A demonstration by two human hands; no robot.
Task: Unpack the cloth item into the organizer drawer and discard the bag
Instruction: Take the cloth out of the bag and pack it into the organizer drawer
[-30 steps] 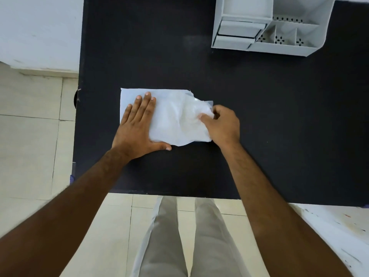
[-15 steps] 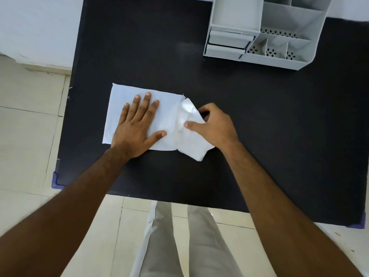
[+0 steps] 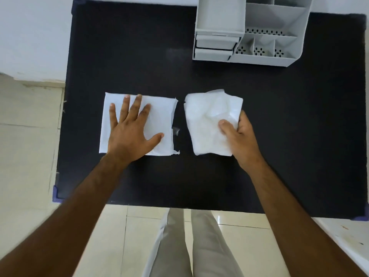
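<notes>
A folded white cloth (image 3: 159, 114) with frayed corners lies flat on the black table (image 3: 129, 56), left of centre. My left hand (image 3: 131, 134) presses on it, palm down with fingers spread. Just to its right, with a narrow gap between them, sits the crumpled, shiny clear plastic bag (image 3: 207, 120). My right hand (image 3: 241, 138) pinches the bag's right edge between thumb and fingers. The grey organizer (image 3: 279, 23) stands at the far right of the table. Its two small drawers (image 3: 215, 47) face me and look closed.
The organizer has open compartments with perforated floors (image 3: 259, 50) beside the drawers. The table's near edge (image 3: 179, 206) runs just above my legs. Tiled floor (image 3: 30, 136) lies to the left, and a white surface (image 3: 349, 236) shows at the lower right.
My right hand has pulled the plastic bag to the right, off the cloth, so the two now lie apart. My left hand stayed flat on the cloth. The view shifted to show more of the organizer.
</notes>
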